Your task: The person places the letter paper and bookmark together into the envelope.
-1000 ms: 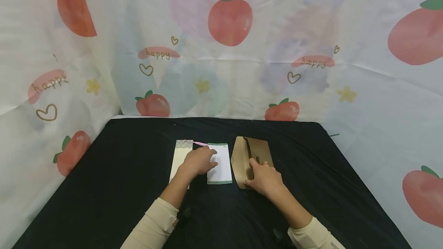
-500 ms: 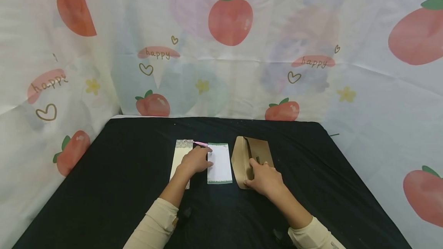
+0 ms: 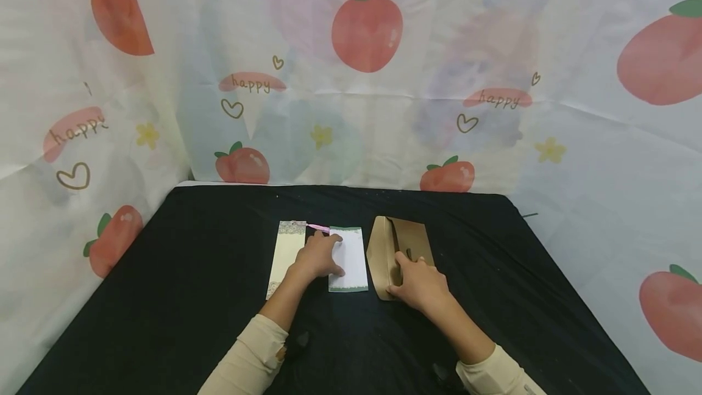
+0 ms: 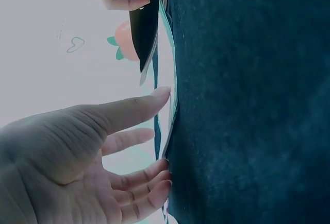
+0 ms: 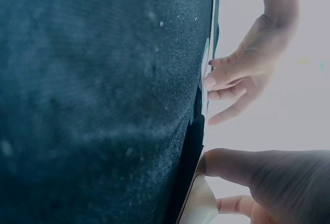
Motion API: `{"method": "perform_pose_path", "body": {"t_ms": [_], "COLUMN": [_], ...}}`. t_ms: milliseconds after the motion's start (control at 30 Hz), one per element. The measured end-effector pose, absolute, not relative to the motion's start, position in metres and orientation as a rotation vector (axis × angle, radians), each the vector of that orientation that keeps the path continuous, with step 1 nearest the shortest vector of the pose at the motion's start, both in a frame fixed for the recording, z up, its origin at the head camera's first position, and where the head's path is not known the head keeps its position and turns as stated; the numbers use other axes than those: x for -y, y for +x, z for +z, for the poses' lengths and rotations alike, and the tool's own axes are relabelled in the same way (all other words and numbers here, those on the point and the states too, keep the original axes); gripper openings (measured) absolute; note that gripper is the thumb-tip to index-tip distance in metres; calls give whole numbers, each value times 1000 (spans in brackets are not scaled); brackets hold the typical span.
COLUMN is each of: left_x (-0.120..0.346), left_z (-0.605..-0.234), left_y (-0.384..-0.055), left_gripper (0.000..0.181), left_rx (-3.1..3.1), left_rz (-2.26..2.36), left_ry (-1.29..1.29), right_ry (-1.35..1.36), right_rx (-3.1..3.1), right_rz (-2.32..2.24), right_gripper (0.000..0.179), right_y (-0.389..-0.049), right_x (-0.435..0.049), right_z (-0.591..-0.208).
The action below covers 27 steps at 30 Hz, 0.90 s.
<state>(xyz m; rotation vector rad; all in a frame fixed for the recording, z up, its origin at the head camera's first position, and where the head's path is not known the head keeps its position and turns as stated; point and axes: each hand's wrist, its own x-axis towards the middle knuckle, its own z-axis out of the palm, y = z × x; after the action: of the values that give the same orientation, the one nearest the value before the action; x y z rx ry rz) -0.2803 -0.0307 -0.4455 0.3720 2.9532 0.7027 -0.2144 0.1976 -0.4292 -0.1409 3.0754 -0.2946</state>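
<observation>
In the head view a white paper card (image 3: 351, 261) with green edges lies on the black cloth. My left hand (image 3: 318, 256) reaches over its left side, fingers spread. The left wrist view has the thumb (image 4: 154, 102) on the card's face and the fingertips around its far edge. A brown kraft envelope (image 3: 414, 236), flap folded out to the left, lies at the right. My right hand (image 3: 423, 284) grips it near its opening, thumb at the near edge, fingers bent over it. In the right wrist view the envelope (image 5: 200, 203) bows up under that thumb.
A cream card (image 3: 287, 252) with patterned ends lies left of the white card, partly behind the left forearm. A thin pink strip (image 3: 318, 228) shows between the two cards at the back. A fruit-printed curtain (image 3: 351, 127) stands behind the black-covered table (image 3: 164, 297).
My left hand first drew back slightly to the left, then moved right onto the white card, its thumb coming lower. The right hand and the envelope stay in place.
</observation>
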Motion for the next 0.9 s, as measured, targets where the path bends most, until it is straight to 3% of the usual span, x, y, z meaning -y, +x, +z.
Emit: {"method": "perform_pose_path", "body": {"t_ms": [900], "left_x": [26], "left_z": [-441], "left_y": [-275], "left_gripper": [55], "left_rx": [-2850], "left_rz": [801], "left_ry": [297], "right_ry": [-152], "right_rx": [-3065], "right_rz": [-292], "right_gripper": [64], "right_y": [-214], "right_x": [-197], "right_z": [-428]}}
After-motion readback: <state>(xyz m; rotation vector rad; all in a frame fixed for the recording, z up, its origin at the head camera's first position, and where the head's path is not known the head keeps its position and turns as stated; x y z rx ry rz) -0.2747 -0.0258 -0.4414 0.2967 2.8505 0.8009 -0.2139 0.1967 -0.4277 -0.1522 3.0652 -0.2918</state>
